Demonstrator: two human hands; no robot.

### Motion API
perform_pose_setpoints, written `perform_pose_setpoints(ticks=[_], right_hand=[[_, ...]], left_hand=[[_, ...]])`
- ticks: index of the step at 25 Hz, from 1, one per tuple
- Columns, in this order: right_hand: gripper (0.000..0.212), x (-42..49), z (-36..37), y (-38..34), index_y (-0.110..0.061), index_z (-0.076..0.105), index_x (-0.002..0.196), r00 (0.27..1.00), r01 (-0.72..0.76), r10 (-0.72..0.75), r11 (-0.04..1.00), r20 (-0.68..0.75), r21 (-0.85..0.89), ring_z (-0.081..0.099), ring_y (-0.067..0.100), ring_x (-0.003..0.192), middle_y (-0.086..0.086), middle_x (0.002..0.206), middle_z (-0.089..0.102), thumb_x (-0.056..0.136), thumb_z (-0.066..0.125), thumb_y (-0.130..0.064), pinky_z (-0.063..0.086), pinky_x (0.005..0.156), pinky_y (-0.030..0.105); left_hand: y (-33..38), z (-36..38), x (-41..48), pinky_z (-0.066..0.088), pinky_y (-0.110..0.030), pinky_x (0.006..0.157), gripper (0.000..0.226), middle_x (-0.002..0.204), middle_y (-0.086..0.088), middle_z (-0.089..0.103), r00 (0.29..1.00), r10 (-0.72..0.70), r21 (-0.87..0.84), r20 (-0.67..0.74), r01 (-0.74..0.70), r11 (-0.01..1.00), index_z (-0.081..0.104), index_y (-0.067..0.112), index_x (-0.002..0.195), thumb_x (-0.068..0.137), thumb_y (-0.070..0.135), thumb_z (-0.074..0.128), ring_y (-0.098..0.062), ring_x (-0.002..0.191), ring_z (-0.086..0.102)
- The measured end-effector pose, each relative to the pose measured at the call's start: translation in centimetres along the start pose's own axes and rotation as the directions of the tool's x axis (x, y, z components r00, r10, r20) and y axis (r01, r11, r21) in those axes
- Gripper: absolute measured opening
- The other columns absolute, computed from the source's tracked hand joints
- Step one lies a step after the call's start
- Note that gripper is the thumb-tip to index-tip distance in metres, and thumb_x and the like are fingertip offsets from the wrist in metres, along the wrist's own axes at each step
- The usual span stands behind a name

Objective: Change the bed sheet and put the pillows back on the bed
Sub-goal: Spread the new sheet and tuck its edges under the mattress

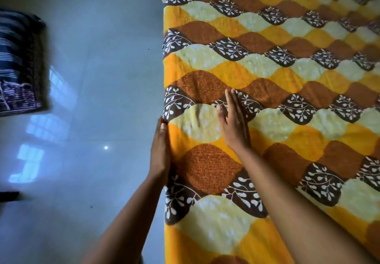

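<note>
A bed sheet (287,78) printed in wavy bands of yellow, pale cream, rust orange and dark brown with white leaf sprigs lies spread over the top of the bed (165,243), covering all of it that can be seen and reaching right up to the bed's left edge. The right hand (233,124) lies flat on the sheet near that left edge, fingers straight and close together, palm down, gripping nothing. A few soft wrinkles show in the cream patch just beside its thumb. The left hand (160,152) is pressed flat against the side of the bed at the left edge, fingers straight and together, pointing along the edge. It too holds nothing, and the two hands are apart, one on top and one on the side. Both forearms are bare. Beyond the bed's left edge is a glossy pale floor (92,78) showing bluish window reflections and one small bright spot of light. Well apart from the bed lies a dark striped mat (20,64), blurred. A small dark shape (9,196) sits lower at the picture's left side — too cut off to identify.
</note>
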State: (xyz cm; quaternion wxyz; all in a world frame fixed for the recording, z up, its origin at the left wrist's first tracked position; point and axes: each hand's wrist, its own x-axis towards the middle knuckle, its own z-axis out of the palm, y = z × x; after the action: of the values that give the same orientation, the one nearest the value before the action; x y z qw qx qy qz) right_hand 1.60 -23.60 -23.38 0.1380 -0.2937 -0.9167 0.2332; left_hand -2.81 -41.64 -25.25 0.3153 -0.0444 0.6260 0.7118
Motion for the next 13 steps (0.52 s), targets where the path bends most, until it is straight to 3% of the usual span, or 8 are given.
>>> perform_pose_setpoints(ticks=[2, 4, 7, 11, 13], right_hand=[[0.061, 4.3, 0.1, 1.6, -0.012, 0.02, 0.148, 0.997, -0.032, 0.037, 0.997, 0.067, -0.075, 0.006, 0.025, 0.146, 0.011, 0.157, 0.01, 0.096, 0.03, -0.044, 0.011, 0.117, 0.046], [0.062, 7.3, 0.8, 2.0, -0.014, 0.011, 0.15, 0.984, -0.089, 0.111, 0.983, 0.142, -0.159, -0.002, 0.024, 0.146, 0.009, 0.158, 0.0, 0.099, 0.03, -0.044, 0.004, 0.118, 0.047], [0.068, 7.9, 3.2, -0.5, -0.018, -0.002, 0.15, 0.958, -0.073, 0.174, 0.917, 0.228, -0.393, -0.01, 0.022, 0.145, 0.007, 0.158, -0.008, 0.096, 0.019, -0.054, -0.008, 0.117, 0.045], [0.071, 3.7, 6.6, -5.0, -0.017, 0.006, 0.15, 0.962, 0.206, -0.108, 0.889, 0.25, -0.409, 0.0, 0.022, 0.146, 0.006, 0.158, 0.002, 0.09, 0.005, -0.055, -0.005, 0.116, 0.043], [0.071, 2.1, 7.1, -5.8, -0.014, 0.013, 0.15, 0.941, 0.308, -0.214, 0.861, 0.261, -0.405, 0.008, 0.022, 0.146, 0.007, 0.158, 0.01, 0.089, 0.009, -0.05, 0.001, 0.117, 0.043]], left_hand=[[1.2, 1.1, 2.2, 0.037, -0.027, 0.108, 0.038, 0.125, 0.026, 0.053, 0.997, 0.01, -0.106, 0.08, -0.001, 0.994, 0.042, 0.041, 0.131, 0.099, 0.048, 0.022, 0.01, 0.113, 0.051], [1.3, 1.2, 3.6, 0.048, -0.027, 0.095, 0.049, 0.124, 0.016, 0.058, 0.971, -0.039, -0.248, 0.237, 0.099, 0.964, 0.041, 0.04, 0.133, 0.096, 0.054, 0.012, -0.002, 0.112, 0.058], [0.4, 0.1, 4.4, 0.046, -0.038, 0.094, 0.064, 0.131, 0.003, 0.057, 0.938, -0.129, -0.343, 0.322, 0.243, 0.907, 0.037, 0.037, 0.138, 0.089, 0.066, 0.008, -0.02, 0.117, 0.057], [-1.0, 0.0, 5.0, 0.044, -0.043, 0.099, 0.069, 0.13, -0.004, 0.058, 0.93, -0.19, -0.42, 0.316, 0.317, 0.85, 0.042, 0.03, 0.138, 0.089, 0.067, 0.01, -0.025, 0.119, 0.056], [-0.9, 0.0, 4.7, 0.051, -0.038, 0.093, 0.067, 0.122, -0.003, 0.064, 0.934, -0.187, -0.432, 0.303, 0.31, 0.847, 0.051, 0.027, 0.128, 0.09, 0.065, 0.011, -0.022, 0.114, 0.06]])
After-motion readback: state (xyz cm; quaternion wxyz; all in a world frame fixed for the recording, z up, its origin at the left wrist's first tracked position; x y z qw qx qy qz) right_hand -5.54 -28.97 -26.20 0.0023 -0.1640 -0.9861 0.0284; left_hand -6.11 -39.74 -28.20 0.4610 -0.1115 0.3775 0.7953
